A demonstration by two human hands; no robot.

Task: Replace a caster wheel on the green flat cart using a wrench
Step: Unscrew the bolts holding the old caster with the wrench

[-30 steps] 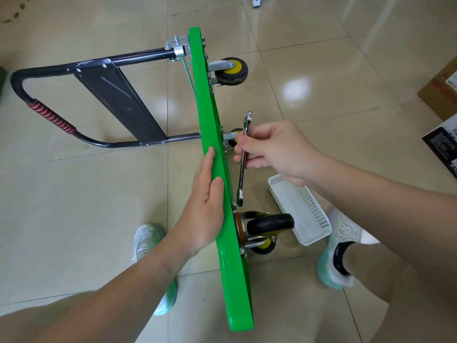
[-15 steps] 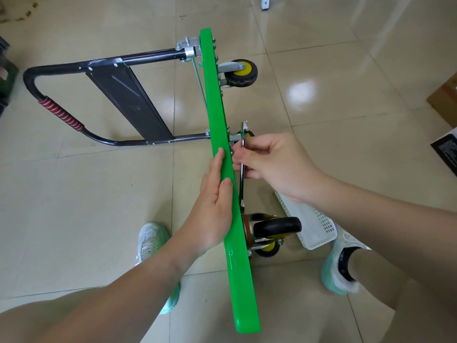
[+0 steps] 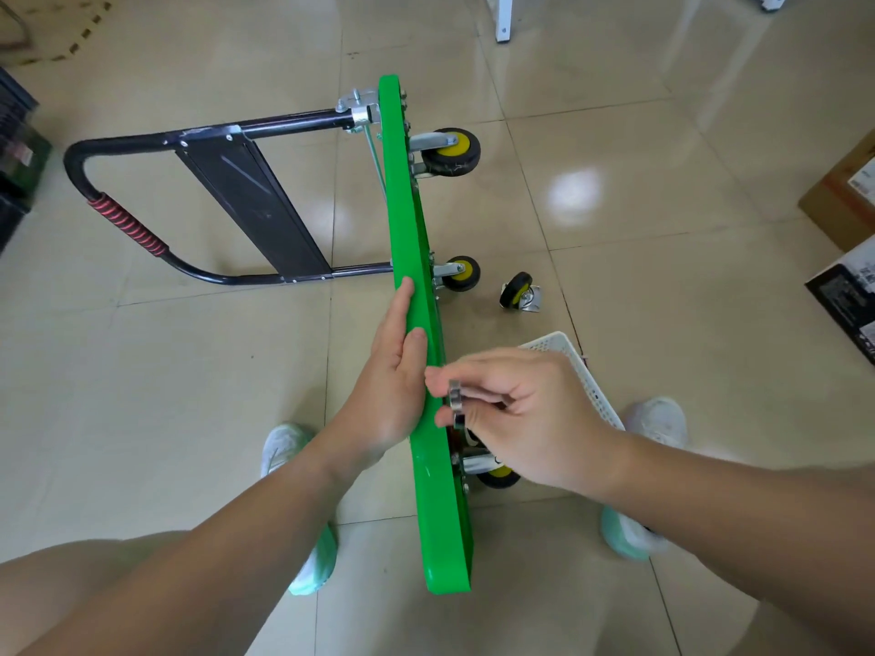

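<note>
The green flat cart [image 3: 407, 220] stands on its side edge on the floor, wheels facing right, its black handle [image 3: 118, 220] lying to the left. My left hand [image 3: 388, 371] lies flat against the deck's upper edge, fingers straight. My right hand [image 3: 521, 414] grips the silver wrench [image 3: 455, 402] at the cart's underside, right above the near caster [image 3: 492, 468], which it partly hides. Two mounted casters [image 3: 450, 151] show further up the deck. A loose caster wheel [image 3: 520, 292] lies on the floor to the right.
A white plastic basket [image 3: 582, 371] sits on the floor behind my right hand. My two feet in pale shoes [image 3: 658, 419] flank the cart. Cardboard boxes [image 3: 843, 191] stand at the right edge, dark crates [image 3: 14, 149] at the left.
My right hand has moved the wrench down the cart's underside from the middle caster to the near caster. The view has pulled back, revealing the loose caster. My left hand has stayed on the deck.
</note>
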